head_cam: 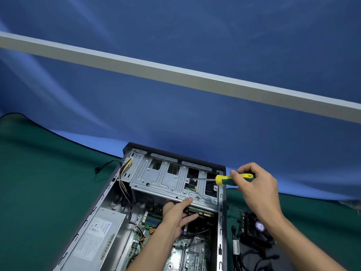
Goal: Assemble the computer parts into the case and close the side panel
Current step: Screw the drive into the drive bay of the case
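Note:
An open computer case (101, 194) lies on its side on a green mat. A silver drive cage (156, 178) sits across its far end. My right hand (254, 184) grips a yellow-and-green screwdriver (232, 179), its tip at a screw (188, 179) on the cage. My left hand (175, 214) reaches inside the case, thumb against the cage's lower edge, fingers under it at a drive (203, 213). A grey power supply (97, 233) lies at the left, and the motherboard (187, 249) shows below my left forearm.
A black cooler fan (257, 228) and loose black cables (252, 257) lie on the mat (39, 182) right of the case. Yellow and purple wires (125, 173) hang at the cage's left end. A blue cloth backdrop (175, 118) with a white bar (175, 72) stands behind.

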{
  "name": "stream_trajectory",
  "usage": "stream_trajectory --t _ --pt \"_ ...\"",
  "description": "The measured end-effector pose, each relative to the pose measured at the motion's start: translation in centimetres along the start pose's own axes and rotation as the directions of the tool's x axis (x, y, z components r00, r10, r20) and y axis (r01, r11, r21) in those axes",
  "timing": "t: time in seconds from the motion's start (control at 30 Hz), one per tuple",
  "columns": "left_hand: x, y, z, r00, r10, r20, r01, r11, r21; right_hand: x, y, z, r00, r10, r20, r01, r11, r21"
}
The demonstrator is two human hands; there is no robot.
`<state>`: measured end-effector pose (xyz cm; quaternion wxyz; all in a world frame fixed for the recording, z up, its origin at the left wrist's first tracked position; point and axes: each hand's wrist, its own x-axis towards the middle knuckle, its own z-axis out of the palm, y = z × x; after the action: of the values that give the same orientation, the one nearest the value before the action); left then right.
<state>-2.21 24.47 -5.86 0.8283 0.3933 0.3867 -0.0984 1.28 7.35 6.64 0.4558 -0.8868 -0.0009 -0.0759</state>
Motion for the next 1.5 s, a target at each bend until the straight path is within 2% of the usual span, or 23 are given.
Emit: stream_trajectory --t 0.23,0.53,0.87,1.03,1.2,1.5 --pt "0.0 0.4 0.3 0.999 -0.031 0.019 0.031 0.999 -0.024 0.3 -0.1 0.3 1.000 0.017 0.010 -0.017 1.000 0.003" --pt "0.4 0.0 0.0 1.000 -0.014 -0.001 0.014 1.000 0.019 1.1 -1.4 -0.2 0.997 -0.068 0.047 0.071 0.994 -0.078" --pt "0.2 0.3 0.1 1.000 -0.022 0.017 0.022 1.000 -0.019 1.4 -2.1 0.1 0.994 -0.088 0.069 0.096 0.988 -0.120" --pt "0.2 0.3 0.1 0.999 -0.035 0.028 0.036 0.999 -0.014 1.6 -2.6 0.4 0.992 -0.098 0.077 0.112 0.974 -0.198" --pt "0.3 -0.2 -0.1 0.999 -0.029 0.034 0.030 1.000 -0.006 1.7 -2.9 0.9 0.992 -0.081 0.102 0.106 0.956 -0.275" --pt "0.1 0.0 0.1 0.999 -0.030 0.037 0.031 0.999 -0.020 1.8 -3.1 1.7 0.988 -0.063 0.141 0.105 0.943 -0.316"
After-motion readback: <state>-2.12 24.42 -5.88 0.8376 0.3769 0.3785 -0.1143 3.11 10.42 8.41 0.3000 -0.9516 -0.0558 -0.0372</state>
